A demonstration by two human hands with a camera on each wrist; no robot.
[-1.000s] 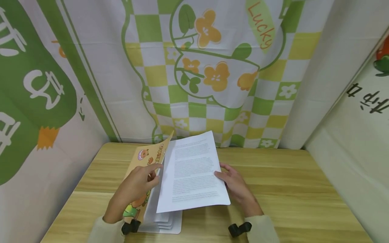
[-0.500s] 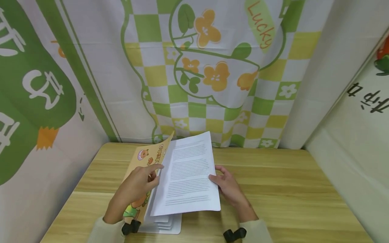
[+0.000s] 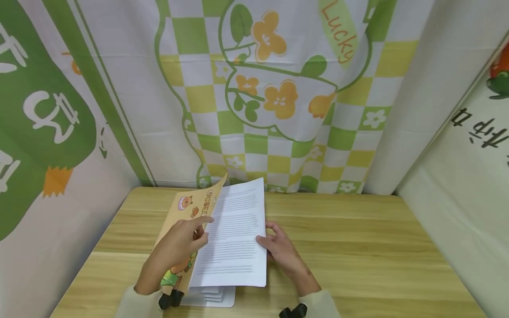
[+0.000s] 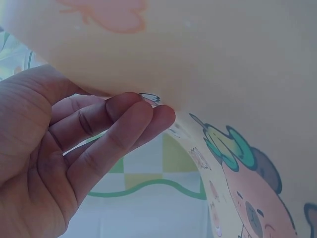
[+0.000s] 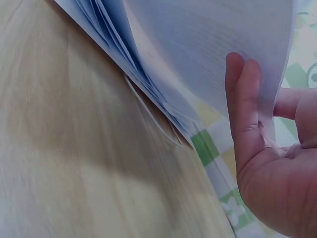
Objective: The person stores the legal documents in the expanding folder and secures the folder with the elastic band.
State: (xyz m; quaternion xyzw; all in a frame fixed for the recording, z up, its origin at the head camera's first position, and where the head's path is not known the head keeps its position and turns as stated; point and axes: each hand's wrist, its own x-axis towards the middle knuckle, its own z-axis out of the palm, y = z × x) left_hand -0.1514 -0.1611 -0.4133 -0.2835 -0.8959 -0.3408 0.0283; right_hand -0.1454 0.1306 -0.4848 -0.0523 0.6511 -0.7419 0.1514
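In the head view a file folder with an orange cartoon-printed cover stands partly raised on the table, its white layered pockets showing at the bottom. My left hand pinches the cover's free edge; up close in the left wrist view, the fingertips meet the thumb side around the cover. Printed paper leans against the inside of the cover, over the pockets. At its right edge my right hand grips it, thumb on the front, fingers behind. How far the paper reaches into the folder is hidden.
A wooden table lies underneath, with a patterned curtain hanging along its back edge. Cloth walls stand on both sides. A thin white cord loops out beside the folder in the right wrist view.
My right hand has moved left and slightly toward me with the paper, bringing it closer to the folder's cover. The left hand keeps its hold on the cover in nearly the same place.
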